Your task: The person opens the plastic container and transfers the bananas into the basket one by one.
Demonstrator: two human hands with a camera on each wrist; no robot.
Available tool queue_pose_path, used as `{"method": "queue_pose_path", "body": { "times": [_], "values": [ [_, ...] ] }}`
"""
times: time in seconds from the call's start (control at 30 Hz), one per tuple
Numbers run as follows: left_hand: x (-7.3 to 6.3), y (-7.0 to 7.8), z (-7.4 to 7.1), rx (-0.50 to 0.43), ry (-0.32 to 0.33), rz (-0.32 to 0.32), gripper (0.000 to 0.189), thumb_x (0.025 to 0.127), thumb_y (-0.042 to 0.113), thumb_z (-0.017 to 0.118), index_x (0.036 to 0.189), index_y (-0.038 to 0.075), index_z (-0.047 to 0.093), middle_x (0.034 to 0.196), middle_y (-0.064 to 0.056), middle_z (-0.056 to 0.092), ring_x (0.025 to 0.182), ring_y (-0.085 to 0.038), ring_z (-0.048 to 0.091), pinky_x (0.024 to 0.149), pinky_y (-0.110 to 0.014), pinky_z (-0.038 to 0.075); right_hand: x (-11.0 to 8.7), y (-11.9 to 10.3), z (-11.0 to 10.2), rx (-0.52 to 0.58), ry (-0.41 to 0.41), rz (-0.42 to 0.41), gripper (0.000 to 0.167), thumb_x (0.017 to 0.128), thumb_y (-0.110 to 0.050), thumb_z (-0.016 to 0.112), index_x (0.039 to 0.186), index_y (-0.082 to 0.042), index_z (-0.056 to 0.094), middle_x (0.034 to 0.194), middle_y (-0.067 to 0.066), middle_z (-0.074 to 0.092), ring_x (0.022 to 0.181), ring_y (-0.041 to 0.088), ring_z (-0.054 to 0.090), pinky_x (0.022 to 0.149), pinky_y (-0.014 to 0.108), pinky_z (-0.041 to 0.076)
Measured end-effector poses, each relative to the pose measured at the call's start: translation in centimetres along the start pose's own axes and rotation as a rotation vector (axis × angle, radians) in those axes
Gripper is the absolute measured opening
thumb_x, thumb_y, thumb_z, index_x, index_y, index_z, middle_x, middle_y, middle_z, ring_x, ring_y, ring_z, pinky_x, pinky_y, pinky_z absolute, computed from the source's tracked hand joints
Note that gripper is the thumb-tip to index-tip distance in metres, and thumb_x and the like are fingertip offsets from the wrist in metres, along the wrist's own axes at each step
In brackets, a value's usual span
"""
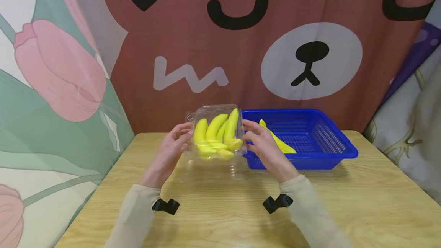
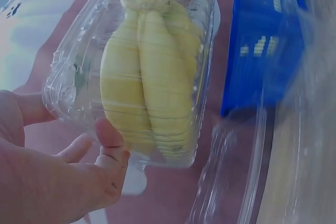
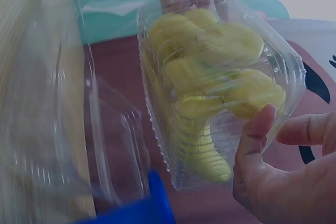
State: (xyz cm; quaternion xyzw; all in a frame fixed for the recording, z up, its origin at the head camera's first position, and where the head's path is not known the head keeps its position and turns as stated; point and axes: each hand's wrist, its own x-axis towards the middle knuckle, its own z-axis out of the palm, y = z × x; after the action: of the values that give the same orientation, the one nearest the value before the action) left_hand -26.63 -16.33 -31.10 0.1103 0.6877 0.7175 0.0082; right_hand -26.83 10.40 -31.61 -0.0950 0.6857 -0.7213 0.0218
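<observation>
Bear-print backdrop (image 1: 193,45), wooden table (image 1: 220,213), one clear container (image 1: 213,107).
I see the left hand (image 1: 171,144) and right hand (image 1: 267,144) pinching its sides, at least four bananas (image 1: 214,128) inside (overlapped, so I can't count all). Only my head view shows yellow fruit (image 1: 283,145) in the one blue basket (image 1: 299,163) just right, its edge near the right hand; wood stretches between two sleeves (image 1: 134,209).

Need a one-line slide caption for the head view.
Left hand and right hand hold a clear container of yellow bananas over a wooden table, beside a blue basket.
</observation>
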Motion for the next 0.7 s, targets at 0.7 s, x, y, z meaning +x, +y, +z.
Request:
{"method": "queue_pose_path", "body": {
  "times": [0.7],
  "values": [
    [2.1, -0.9, 9.4, -0.069, -0.063, 0.062, 0.042, 0.095, 0.009, 0.060, 0.136, 0.001, 0.052, 0.122, -0.015, 0.053, 0.093, -0.019, 0.053, 0.081, -0.033, 0.048, -2.6, -1.6, -9.3, -0.135, 0.067, 0.017, 0.060, 0.094, -0.006, 0.040, 0.153, -0.005, 0.030, 0.149, 0.017, 0.032, 0.098, 0.017, 0.050, 0.078, 0.026, 0.049]
  ]
}}
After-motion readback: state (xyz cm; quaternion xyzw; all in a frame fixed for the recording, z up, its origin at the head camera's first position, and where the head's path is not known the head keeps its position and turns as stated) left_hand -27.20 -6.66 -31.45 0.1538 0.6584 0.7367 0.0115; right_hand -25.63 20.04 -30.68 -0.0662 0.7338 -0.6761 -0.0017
